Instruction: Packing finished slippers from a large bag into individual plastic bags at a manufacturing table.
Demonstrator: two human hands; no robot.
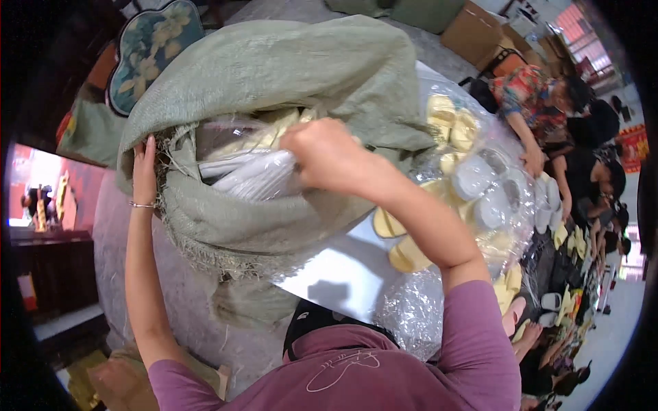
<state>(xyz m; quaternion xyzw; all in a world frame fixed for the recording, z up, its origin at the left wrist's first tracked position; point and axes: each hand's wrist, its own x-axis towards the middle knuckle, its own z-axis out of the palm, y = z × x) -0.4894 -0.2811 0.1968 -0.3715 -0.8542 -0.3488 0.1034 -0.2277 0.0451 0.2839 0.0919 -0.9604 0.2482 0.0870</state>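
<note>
A large grey-green woven sack [288,75] lies with its frayed mouth turned toward me. Inside it show white and pale yellow items in clear plastic bags [257,175]; their exact kind is hard to make out. My right hand [325,154] is closed in a fist at the opening, gripping clear plastic. My left hand [144,175] rests against the left rim of the mouth, its fingers stretched out along the fabric. Right of the sack, yellow slippers [410,255] and white clogs [474,178] lie on a white tabletop [336,270], many under clear plastic.
Crumpled clear plastic [413,308] lies by my right elbow. Several people sit along the right side, one in a floral shirt [524,89] reaching to the table. A flower-patterned chair back [154,51] stands at far left, and cardboard boxes [473,34] are at the back right.
</note>
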